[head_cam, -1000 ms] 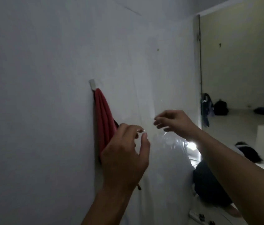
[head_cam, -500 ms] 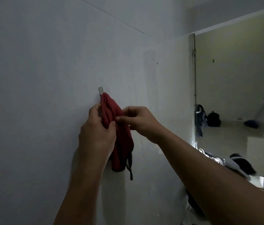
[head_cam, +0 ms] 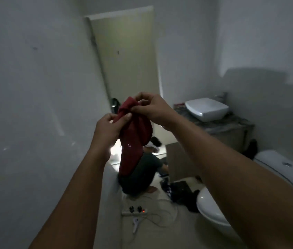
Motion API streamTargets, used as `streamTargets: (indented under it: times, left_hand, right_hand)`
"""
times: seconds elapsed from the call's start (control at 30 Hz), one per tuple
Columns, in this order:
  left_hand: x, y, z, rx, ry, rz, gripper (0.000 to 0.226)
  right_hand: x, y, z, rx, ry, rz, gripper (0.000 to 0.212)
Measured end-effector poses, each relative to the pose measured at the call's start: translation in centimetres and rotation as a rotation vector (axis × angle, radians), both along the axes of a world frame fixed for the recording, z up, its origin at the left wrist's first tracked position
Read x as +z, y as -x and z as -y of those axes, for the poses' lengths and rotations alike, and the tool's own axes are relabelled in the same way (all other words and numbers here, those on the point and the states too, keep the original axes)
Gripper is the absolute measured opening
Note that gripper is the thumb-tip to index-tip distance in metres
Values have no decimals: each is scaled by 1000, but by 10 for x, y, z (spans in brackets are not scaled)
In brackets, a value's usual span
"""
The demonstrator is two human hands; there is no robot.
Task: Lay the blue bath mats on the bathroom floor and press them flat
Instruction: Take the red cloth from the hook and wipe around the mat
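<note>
In the head view, a red cloth point(head_cam: 135, 133) is held up in mid-air, pinched at its bunched top by the left hand point(head_cam: 110, 127) and the right hand point(head_cam: 151, 106). The blue bath mats cannot be made out. A toilet point(head_cam: 212, 209) stands at the right.

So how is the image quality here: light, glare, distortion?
Head view: dim and grainy; bright glare low behind the red cloth gripped by the left hand and right hand; wide-angle lens bends the door; the basin casts a wall shadow.
</note>
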State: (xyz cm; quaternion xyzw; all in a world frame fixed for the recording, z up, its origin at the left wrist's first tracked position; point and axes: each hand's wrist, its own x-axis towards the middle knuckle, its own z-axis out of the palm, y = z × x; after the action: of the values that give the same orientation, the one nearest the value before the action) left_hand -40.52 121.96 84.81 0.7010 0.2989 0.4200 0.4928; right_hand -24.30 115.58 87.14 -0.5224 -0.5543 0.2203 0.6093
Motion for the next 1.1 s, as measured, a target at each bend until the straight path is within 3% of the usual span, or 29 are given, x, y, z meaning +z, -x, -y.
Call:
streamTargets:
  times: [0.2,0.3,0.4,0.5,0.57,0.67,0.77,0.9,1.1]
  left_hand:
    - [-80,-133,55,-591,318,-389,27]
    - [-122,-197,107,-713,390,-458,21]
    - [-164,-243,160,-736,491,-495,32]
    - [-202,-271,204,-814,623,-577,46]
    - [-224,-280,224,-853,719,-640,55]
    - [-246,-282,248,-936,846,-700,55]
    - [-258,-282,260,-1036,874,-788,51]
    - [-274,-285,257,-1159,854,-842,47]
    - [-301,-304,213,-1244,654,-845,29]
  right_hand:
    - [-89,-117,123,-443,236,-55,19]
    - [-143,-154,199,-760,352,-176,37]
    - [-203,-161,267,-1050,483,-362,56]
    - [-250,-144,322,-1247,559,-622,59]
    - [-269,-118,345,-1223,652,-887,62]
    - [-303,-87,365,-1061,802,-1159,97]
    - [-335,-78,368,-973,576,-1360,102]
    - [-350,-68,360,-1116,81,-1474,54]
    - [-356,-66,334,-1305,-134,-1435,30]
